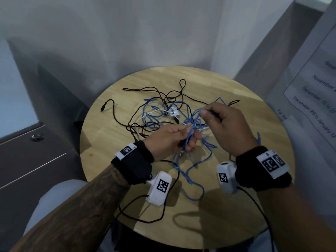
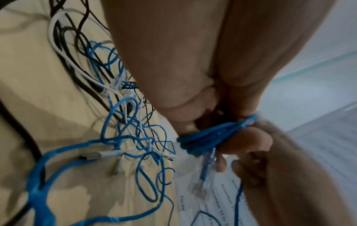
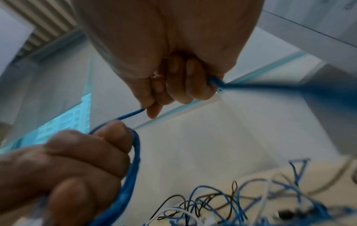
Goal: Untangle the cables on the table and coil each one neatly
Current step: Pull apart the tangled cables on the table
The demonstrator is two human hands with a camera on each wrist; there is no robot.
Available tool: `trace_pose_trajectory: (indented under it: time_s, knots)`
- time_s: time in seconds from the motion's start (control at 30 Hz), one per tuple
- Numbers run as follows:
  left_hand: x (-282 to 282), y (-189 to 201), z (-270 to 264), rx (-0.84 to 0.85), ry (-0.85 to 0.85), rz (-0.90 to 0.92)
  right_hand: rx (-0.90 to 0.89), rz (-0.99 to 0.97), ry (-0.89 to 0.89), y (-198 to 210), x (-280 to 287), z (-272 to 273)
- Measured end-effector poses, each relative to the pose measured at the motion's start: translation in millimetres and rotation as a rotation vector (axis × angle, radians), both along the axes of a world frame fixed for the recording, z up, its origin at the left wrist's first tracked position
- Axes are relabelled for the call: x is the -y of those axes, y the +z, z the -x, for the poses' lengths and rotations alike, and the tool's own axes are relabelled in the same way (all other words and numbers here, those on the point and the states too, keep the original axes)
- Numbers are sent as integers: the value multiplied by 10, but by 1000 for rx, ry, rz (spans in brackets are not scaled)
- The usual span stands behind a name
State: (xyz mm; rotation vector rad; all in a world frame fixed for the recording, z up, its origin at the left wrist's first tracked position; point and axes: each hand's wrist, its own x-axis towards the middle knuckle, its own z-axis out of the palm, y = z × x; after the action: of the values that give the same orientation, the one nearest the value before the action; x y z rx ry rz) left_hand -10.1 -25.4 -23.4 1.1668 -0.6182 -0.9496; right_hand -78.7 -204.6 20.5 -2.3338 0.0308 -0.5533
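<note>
A tangle of black cable (image 1: 145,90), white cable (image 1: 156,112) and blue cable (image 1: 192,171) lies on the round wooden table (image 1: 236,206). My left hand (image 1: 189,140) is raised over the table's middle and grips a bunch of blue cable loops (image 2: 208,137). A clear plug (image 2: 203,175) hangs below it. Close to its right, my right hand (image 1: 205,113) pinches a strand of the same blue cable (image 3: 131,114). That strand runs on through its curled fingers (image 3: 177,85) and out the far side. The rest of the blue cable trails down into the pile.
Grey cabinet drawers (image 1: 27,160) stand to the left of the table. A printed notice (image 1: 318,88) hangs at the right, and walls close in behind. Thin black leads (image 1: 145,220) from the wrist cameras lie across the near table edge.
</note>
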Motion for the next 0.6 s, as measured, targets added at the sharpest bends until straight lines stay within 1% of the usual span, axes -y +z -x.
trace_pose_trajectory:
  time_s: [0.1,0.2,0.27,0.33,0.43,0.5,0.6]
  knots:
    - [-16,29,-4,-176,-17,49,-28,-105,-13,-134,58,-59]
    - [-13,27,11,-335,-25,140,-86,-123,-21,-257,77,-103]
    - [-24,39,-17,-448,18,201,-114,-128,-36,-315,110,-110]
    - [-47,54,-51,-492,56,235,-171,-109,-27,-359,114,-104]
    - [-52,70,-36,-520,58,298,-242,-96,66,-408,24,-83]
    - [-52,67,-68,-566,175,363,-333,-69,165,-397,-68,-40]
    - [-100,28,-225,-537,458,404,-532,103,284,-428,-231,75]
